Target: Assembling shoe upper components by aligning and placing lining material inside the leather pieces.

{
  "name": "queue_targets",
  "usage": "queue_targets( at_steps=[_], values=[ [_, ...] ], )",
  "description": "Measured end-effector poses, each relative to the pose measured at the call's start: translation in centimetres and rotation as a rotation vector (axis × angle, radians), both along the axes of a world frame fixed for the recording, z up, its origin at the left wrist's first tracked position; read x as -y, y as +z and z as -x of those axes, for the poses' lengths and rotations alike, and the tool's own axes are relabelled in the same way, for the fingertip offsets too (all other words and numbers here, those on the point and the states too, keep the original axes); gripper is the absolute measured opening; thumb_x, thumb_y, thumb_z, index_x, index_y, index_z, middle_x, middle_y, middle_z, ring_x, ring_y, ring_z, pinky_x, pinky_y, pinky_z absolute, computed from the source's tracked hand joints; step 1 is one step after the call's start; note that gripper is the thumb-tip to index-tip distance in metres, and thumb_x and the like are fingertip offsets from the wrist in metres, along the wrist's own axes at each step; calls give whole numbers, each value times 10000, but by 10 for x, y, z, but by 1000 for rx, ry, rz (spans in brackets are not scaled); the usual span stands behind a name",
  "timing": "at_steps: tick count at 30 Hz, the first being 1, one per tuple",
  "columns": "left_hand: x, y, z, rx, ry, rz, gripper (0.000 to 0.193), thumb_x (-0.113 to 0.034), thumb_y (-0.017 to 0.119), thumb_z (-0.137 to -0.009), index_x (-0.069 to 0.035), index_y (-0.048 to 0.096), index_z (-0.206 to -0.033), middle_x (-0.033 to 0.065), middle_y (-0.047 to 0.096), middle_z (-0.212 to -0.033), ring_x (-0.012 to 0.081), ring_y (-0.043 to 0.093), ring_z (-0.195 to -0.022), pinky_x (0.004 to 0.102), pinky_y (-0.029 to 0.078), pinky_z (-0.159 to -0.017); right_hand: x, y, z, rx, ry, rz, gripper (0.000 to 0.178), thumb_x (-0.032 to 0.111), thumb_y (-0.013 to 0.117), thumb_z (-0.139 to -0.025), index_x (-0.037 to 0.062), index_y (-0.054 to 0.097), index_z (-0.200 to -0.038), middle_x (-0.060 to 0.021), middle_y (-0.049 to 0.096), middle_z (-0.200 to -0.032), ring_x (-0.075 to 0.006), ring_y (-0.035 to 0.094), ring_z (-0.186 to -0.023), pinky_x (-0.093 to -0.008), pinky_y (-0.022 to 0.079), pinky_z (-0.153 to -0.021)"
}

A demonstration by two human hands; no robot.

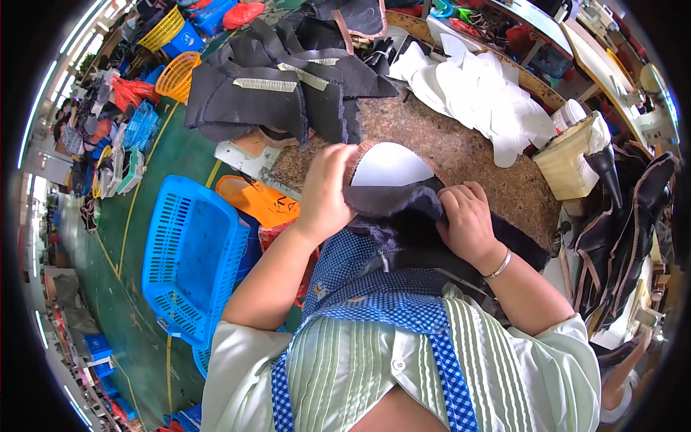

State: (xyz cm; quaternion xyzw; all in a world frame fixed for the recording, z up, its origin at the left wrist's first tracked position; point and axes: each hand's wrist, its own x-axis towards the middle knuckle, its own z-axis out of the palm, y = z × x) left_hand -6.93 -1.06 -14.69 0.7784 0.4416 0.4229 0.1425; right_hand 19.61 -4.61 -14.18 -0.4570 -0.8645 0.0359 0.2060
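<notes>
At the near edge of the worktable (pixel 461 140) I hold a black boot upper (pixel 392 200) with a dark fleecy lining. Its far end is rounded, with a brown stitched rim. Inside that end lies a smooth white curved piece (pixel 391 165). My left hand (pixel 327 191) is closed on the upper's left edge, thumb side toward the white piece. My right hand (pixel 468 219) grips the folded fleecy material on the right, fingers curled over it. The lower part of the upper drops toward my lap over a blue checked apron (pixel 345 266).
Black uppers (pixel 252 101) are piled at the far left of the table, white cut pieces (pixel 475 93) at the far right. A cream block-shaped container (pixel 576 162) and black boots (pixel 626 223) stand right. A blue basket (pixel 191 245) and an orange bag (pixel 252 198) sit left.
</notes>
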Motion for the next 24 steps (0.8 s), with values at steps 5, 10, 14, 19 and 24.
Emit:
queue_targets(
  at_steps=[5,10,14,19,24],
  values=[
    [-1,8,-14,-338,-74,-320,285,-29,696,-624,-45,653,-906,67,610,-968,283,585,-925,394,478,-806,0,-14,3,-113,-127,-5,286,108,744,-696,41,523,-864,-117,576,-835,-333,572,-865,-426,447,-825],
    [-9,-28,-15,-155,-128,13,277,-39,702,-719,-2,618,-980,131,618,-1006,347,611,-973,407,503,-816,3,-33,8,-218,-292,46,267,46,715,-711,28,541,-913,-136,583,-889,-346,566,-880,-429,455,-810],
    [-20,-44,-13,-85,37,83,487,-154,757,-790,-6,508,-1182,169,588,-1061,357,600,-981,401,497,-833,3,-23,21,-107,-379,-180,292,27,640,-754,11,575,-1039,-156,583,-1102,-329,550,-1055,-427,451,-853],
    [-22,-47,-21,-70,55,4,598,-155,732,-797,31,428,-1277,235,503,-1198,395,538,-1074,407,466,-895,-12,-20,31,148,259,-14,430,99,510,-819,-42,560,-1222,-179,474,-1390,-322,432,-1320,-444,347,-1074],
    [2,-39,-5,-247,84,-286,298,-97,627,-847,30,589,-1114,173,570,-1162,345,572,-1080,426,467,-901,-48,-28,53,147,237,101,680,380,541,-908,-16,371,-1433,-146,307,-1544,-273,279,-1436,-491,214,-1145]
  ],
)
